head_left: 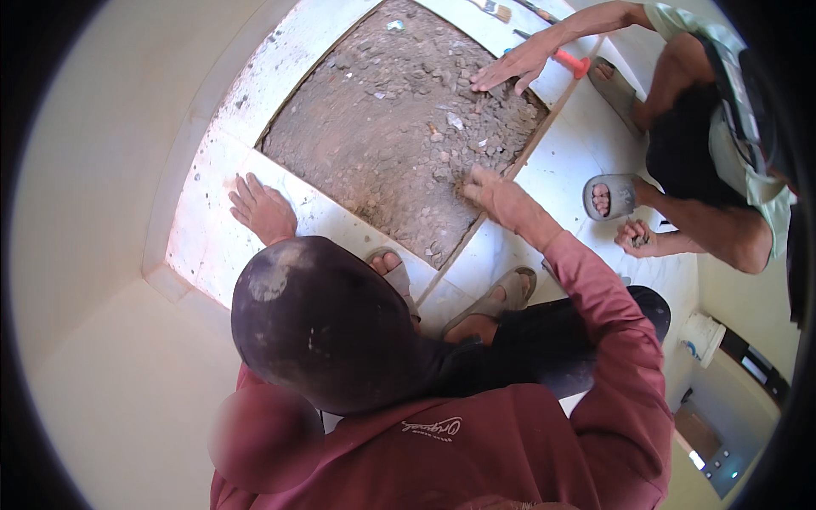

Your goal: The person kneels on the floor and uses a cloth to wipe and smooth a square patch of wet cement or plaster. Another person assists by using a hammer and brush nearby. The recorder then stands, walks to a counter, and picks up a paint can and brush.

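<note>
A square patch of loose brown soil and rubble [365, 144] lies open among white floor tiles [331, 200]. On the tile left of the patch, my left hand [265, 211] rests flat with its fingers spread. My right hand [506, 202] reaches to the patch's right side, its fingers curled down at the soil. What those fingers hold, if anything, is hidden. Across from it, a co-worker's hand [520, 66] touches the rubble near the far right corner. The co-worker's other hand [637, 240] is cupped around small grey lumps.
A tool with a red-orange handle [571, 64] lies beside the co-worker's arm, and a brush [493, 9] lies at the far edge. The co-worker's sandalled foot [608, 197] stands on the right tiles. A white bucket [702, 338] is farther right. Cream walls [93, 204] bound the left.
</note>
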The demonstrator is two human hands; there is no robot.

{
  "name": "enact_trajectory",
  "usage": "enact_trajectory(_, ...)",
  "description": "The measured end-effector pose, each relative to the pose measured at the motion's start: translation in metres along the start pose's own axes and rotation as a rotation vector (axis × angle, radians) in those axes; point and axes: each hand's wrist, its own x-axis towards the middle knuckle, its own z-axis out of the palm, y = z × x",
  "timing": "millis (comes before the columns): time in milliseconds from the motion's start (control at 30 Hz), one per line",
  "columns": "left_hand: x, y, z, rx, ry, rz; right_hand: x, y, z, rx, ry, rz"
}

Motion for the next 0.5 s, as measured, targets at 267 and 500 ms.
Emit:
enact_trajectory(267,-0.008,-0.047,0.008,-0.528,0.119,0.171,-0.106,-0.063,-0.122,-0.185,0.039,0.173)
enact_trajectory(500,0.06,0.038,-0.125,-0.82,-0.244,-0.254,-0.129,-0.056,-0.1,-0.076,0.004,0.283)
